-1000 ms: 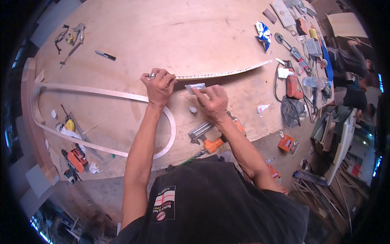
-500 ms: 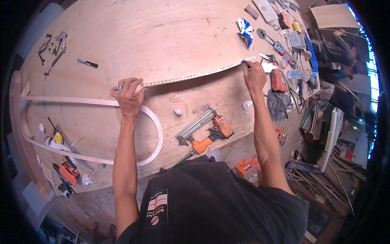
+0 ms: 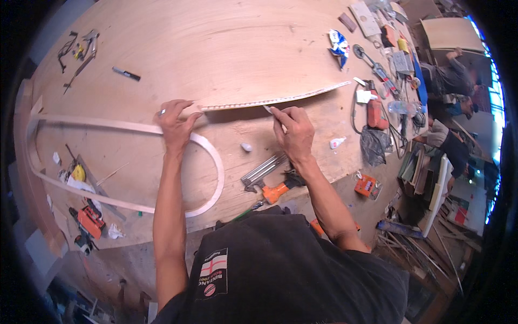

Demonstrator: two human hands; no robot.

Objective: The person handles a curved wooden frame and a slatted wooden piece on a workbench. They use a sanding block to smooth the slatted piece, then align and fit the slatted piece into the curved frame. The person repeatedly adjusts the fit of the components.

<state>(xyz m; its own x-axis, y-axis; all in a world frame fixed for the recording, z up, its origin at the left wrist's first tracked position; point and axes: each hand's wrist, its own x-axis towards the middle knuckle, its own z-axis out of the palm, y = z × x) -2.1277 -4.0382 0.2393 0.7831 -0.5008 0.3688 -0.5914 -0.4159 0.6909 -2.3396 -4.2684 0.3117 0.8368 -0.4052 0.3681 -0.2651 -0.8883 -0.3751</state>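
Note:
A long, thin, pale strip [image 3: 302, 98] with a row of small dark cross cuts along its left part bows gently over the plywood table. At its left end, my left hand [image 3: 176, 124] pinches it between thumb and fingers; a ring is on one finger. My right hand [image 3: 295, 132] is closed just under the strip's middle. A small light-coloured thing [image 3: 267, 109] pokes from its fingertips against the strip's lower edge; its kind is unclear. The strip's right end is unheld. Beside my left forearm lies a looped pale wooden frame [image 3: 218, 167], partly hidden by the arm.
An orange nail gun [image 3: 275, 191] lies near the table's front edge, with small white bottles [image 3: 337, 142] nearby. A marker [image 3: 126, 73] and metal tools [image 3: 89, 51] are at the left. Tools, a plastic bottle [image 3: 403, 107] and a black bag [image 3: 374, 146] crowd the right edge. People work beyond.
My right hand has moved left from the strip's right end to its middle. My left hand still pinches the left end. The view has shifted slightly.

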